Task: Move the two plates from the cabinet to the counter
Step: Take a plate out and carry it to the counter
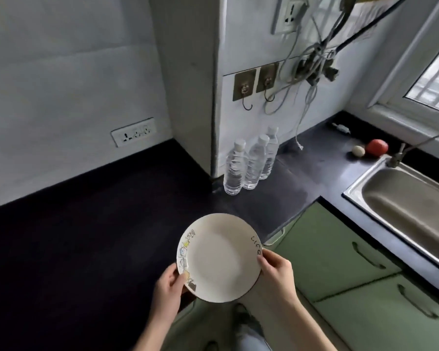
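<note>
Left hand (169, 285) and right hand (274, 269) pinch the plate (216, 259) by its rim; released early, it could tip off the bench (86, 236).

Left hand (169, 282) and right hand (276, 271) grip plate (217, 259).

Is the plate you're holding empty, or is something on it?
Empty. The plate shows a bare white face, only printed drawings and lettering on its rim; left hand and right hand hold its edges.
</note>
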